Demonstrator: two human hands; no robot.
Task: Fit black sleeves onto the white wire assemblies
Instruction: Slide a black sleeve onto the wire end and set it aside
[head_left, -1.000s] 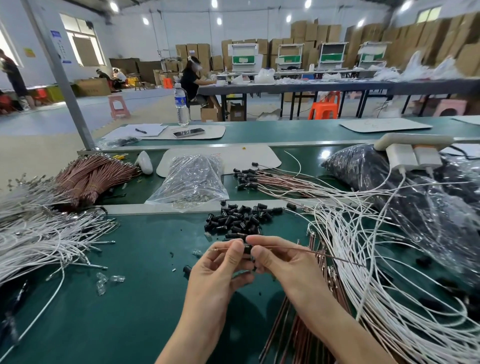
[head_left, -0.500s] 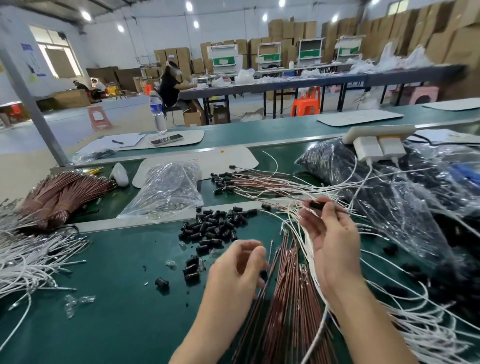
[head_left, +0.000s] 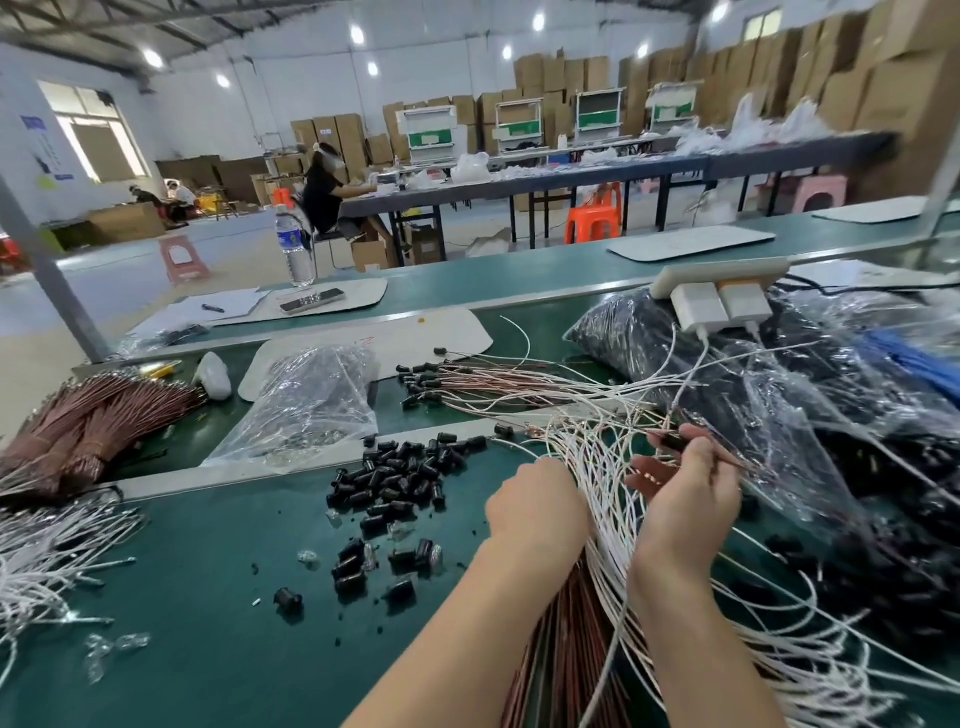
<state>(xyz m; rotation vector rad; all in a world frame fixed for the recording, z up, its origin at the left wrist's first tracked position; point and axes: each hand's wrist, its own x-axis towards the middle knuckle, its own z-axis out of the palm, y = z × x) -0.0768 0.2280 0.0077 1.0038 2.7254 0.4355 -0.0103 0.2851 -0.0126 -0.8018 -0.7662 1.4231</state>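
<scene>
Black sleeves (head_left: 400, 473): lay in a loose heap in the middle of the green table (head_left: 208, 597), just left of the hands, with a few more nearer, apart from the heap. White wires (head_left: 602, 457): spread in a big fan on the right, on top of brown wires (head_left: 566, 639). Left hand (head_left: 537, 512): rested on the white wires with its back up, fingers hidden, so could not tell how it gripped. Right hand (head_left: 685, 499): pinched one sleeve (head_left: 675, 442) between thumb and fingertip, just right of the left hand and a bit farther off, other fingers loosely spread. Clear bag (head_left: 311, 405): sat far behind the heap. Dark bags (head_left: 779, 405): filled the far right, with white plugs (head_left: 719, 306) on top. More white wires (head_left: 47, 551): lay at the near left edge.
</scene>
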